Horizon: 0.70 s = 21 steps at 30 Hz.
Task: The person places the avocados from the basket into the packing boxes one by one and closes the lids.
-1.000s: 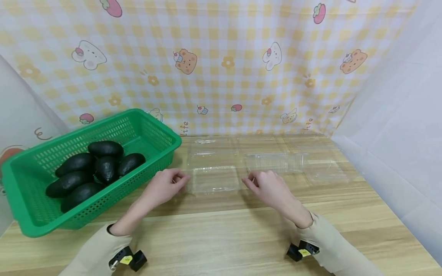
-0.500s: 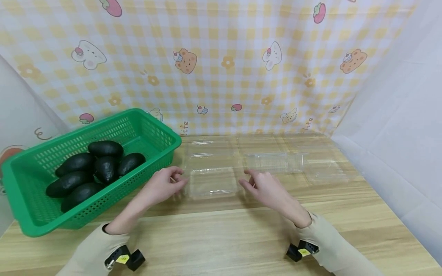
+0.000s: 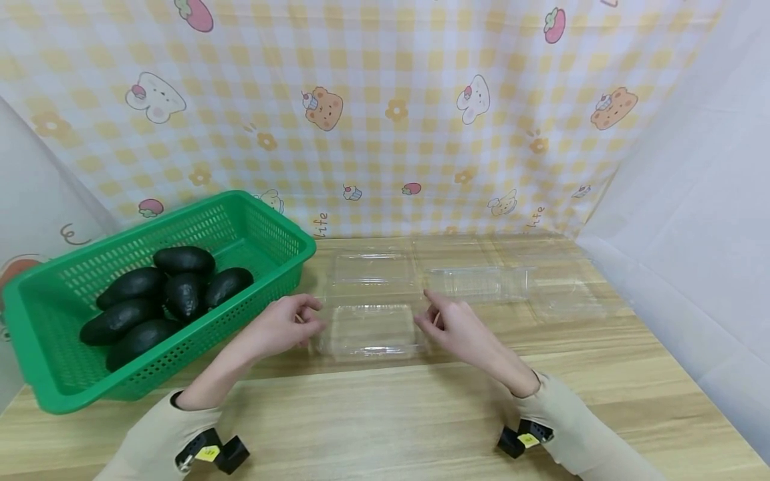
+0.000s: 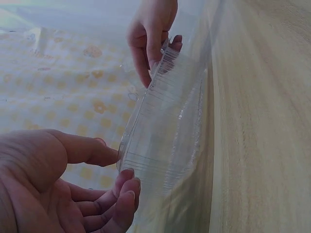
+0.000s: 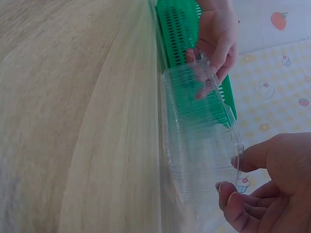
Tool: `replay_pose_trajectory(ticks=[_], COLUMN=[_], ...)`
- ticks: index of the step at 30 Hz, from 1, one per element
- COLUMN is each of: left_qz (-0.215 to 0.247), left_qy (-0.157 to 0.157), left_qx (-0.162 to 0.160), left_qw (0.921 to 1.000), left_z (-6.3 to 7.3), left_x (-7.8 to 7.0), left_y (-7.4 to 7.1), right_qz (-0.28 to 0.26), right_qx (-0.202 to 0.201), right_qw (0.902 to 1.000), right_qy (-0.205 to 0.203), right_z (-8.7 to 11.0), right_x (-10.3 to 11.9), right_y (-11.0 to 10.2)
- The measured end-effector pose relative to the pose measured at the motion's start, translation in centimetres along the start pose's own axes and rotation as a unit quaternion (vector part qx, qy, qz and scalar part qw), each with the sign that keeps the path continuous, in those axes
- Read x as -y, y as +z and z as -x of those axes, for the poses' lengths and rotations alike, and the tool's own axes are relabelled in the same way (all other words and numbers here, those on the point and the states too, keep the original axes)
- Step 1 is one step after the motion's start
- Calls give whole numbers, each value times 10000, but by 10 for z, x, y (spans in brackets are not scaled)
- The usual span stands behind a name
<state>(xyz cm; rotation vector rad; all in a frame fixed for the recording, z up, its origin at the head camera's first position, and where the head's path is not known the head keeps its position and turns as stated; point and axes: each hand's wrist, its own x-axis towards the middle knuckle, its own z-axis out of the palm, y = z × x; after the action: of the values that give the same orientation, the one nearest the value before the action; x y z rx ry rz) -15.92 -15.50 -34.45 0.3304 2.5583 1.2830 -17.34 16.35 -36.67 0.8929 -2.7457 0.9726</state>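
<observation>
A clear plastic clamshell container [image 3: 373, 331] lies with its lid [image 3: 373, 267] folded back toward the curtain. My left hand [image 3: 285, 327] pinches the left rim of its near half between thumb and fingers. On the opposite side my right hand [image 3: 454, 327] holds the right rim the same way. In the left wrist view, the thumb presses the rim of the ribbed container wall [image 4: 160, 116], with the fingertips below it. The right wrist view has the container [image 5: 194, 136] between both hands, low over the wooden table.
To the left, a green plastic basket [image 3: 265, 260] holds several dark avocados [image 3: 186, 294]. More clear plastic containers [image 3: 481, 284] lie on the table [image 3: 373, 421] at the right. A checked curtain [image 3: 391, 133] hangs behind.
The container has slid toward me between my two hands, its near edge and lid both closer. My left hand has shifted slightly left; the basket and avocados stay put.
</observation>
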Motion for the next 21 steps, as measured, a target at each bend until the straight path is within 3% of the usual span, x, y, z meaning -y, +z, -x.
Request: replay_pose_trajectory(ticks=[4,10,21], left_qz=[22,-26,49], left_qy=[-84,62,-13], left_qx=[-80,-200,-104], left_qw=[9999,9998,9999], left_z=[-1,-1,0], left_x=[0,2,1], left_y=[1,2,0], right_qz=[88,36,-742], right_qx=[-7,189,501], right_qw=[9999,9996,9948], right_qy=[-142,-200,477], right_z=[0,-1,0], right_x=[0,0,-1], right_y=[-1,-3,-6])
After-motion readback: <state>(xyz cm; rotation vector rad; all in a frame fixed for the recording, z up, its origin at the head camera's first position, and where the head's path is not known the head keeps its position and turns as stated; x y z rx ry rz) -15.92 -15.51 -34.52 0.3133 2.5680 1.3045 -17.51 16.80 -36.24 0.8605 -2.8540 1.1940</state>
